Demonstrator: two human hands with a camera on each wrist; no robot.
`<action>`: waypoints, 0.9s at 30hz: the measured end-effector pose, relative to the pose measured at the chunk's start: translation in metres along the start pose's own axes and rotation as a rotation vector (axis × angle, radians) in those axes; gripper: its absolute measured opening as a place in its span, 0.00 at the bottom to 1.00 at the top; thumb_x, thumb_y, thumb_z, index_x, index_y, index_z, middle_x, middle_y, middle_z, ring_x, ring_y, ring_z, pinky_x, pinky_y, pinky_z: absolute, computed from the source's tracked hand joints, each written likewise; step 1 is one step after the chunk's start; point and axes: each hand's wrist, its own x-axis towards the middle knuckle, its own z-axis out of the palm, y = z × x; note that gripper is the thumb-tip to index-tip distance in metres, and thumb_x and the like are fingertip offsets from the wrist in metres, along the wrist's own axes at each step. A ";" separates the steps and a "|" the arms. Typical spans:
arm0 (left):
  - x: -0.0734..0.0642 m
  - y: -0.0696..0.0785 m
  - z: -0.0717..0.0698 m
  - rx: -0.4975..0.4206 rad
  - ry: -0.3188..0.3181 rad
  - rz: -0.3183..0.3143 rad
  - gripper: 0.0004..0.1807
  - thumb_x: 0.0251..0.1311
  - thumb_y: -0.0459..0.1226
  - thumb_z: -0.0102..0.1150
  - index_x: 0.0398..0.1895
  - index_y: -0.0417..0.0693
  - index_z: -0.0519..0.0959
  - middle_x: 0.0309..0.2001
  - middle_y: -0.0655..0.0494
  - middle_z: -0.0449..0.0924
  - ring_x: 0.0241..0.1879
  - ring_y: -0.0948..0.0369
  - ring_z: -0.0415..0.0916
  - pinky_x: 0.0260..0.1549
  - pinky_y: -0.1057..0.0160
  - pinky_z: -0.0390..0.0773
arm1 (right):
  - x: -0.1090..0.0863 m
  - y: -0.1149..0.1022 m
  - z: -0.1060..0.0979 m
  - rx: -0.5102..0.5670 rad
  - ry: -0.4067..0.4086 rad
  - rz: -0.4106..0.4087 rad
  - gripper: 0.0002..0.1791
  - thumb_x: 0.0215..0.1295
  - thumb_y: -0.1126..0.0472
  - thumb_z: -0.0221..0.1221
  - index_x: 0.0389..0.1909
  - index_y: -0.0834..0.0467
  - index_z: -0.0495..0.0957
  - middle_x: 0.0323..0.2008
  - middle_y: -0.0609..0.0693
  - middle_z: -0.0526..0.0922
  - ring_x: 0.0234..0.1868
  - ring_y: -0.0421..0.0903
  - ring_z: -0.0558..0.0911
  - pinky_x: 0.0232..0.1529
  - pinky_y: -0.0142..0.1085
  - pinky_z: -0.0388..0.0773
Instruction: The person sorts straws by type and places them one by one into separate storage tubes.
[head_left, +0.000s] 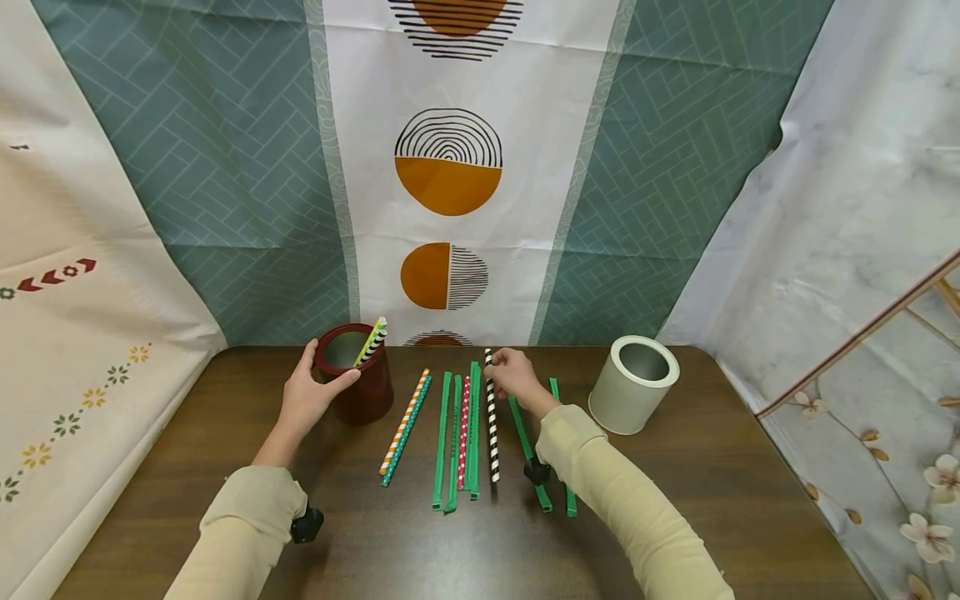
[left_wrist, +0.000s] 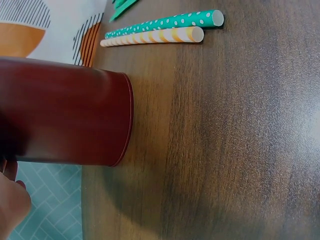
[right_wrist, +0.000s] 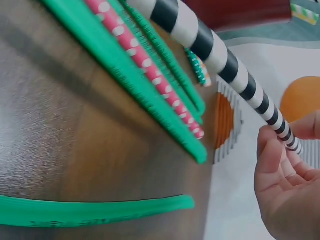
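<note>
My right hand [head_left: 513, 373] pinches a black-and-white striped paper straw [head_left: 492, 425] near its far end. In the right wrist view the thumb and fingertips close around that straw [right_wrist: 230, 67], which is held above the table. On the left, my left hand [head_left: 311, 392] grips a dark red canister [head_left: 367, 396] near its rim, thumb at the front and fingers at the left side. A yellow-green straw [head_left: 367, 343] and a black-and-white straw [head_left: 377, 338] lean inside it. The left wrist view shows the canister's side [left_wrist: 75, 112], with only part of the hand visible.
Between the hands lie an orange-striped straw [head_left: 405, 421], a teal dotted straw [head_left: 407, 432], a pink dotted straw [head_left: 463, 433] and several green-wrapped straws [head_left: 440, 442]. A cream canister [head_left: 630, 387] stands at the right. A patterned cloth [head_left: 450, 275] hangs behind the wooden table [head_left: 360, 533].
</note>
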 end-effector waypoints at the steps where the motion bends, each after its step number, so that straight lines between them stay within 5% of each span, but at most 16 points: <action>1: 0.000 0.000 0.000 -0.002 0.001 0.000 0.54 0.46 0.57 0.59 0.69 0.53 0.36 0.69 0.47 0.42 0.67 0.45 0.43 0.58 0.39 0.54 | -0.001 -0.003 -0.001 0.018 0.001 -0.003 0.10 0.55 0.65 0.52 0.38 0.63 0.69 0.16 0.50 0.69 0.11 0.42 0.68 0.19 0.41 0.75; 12: -0.001 0.001 -0.001 -0.002 0.005 0.007 0.54 0.46 0.57 0.59 0.69 0.53 0.37 0.69 0.46 0.42 0.67 0.45 0.44 0.58 0.39 0.54 | -0.008 -0.034 -0.006 0.259 -0.054 -0.036 0.06 0.55 0.70 0.51 0.32 0.62 0.63 0.21 0.50 0.72 0.14 0.42 0.74 0.14 0.29 0.69; 27: 0.000 0.000 0.000 -0.013 0.002 -0.001 0.55 0.46 0.57 0.59 0.69 0.54 0.37 0.69 0.46 0.43 0.67 0.45 0.44 0.58 0.38 0.53 | -0.012 -0.088 -0.009 0.441 -0.050 -0.164 0.08 0.58 0.69 0.54 0.34 0.60 0.63 0.26 0.50 0.76 0.23 0.42 0.80 0.23 0.31 0.76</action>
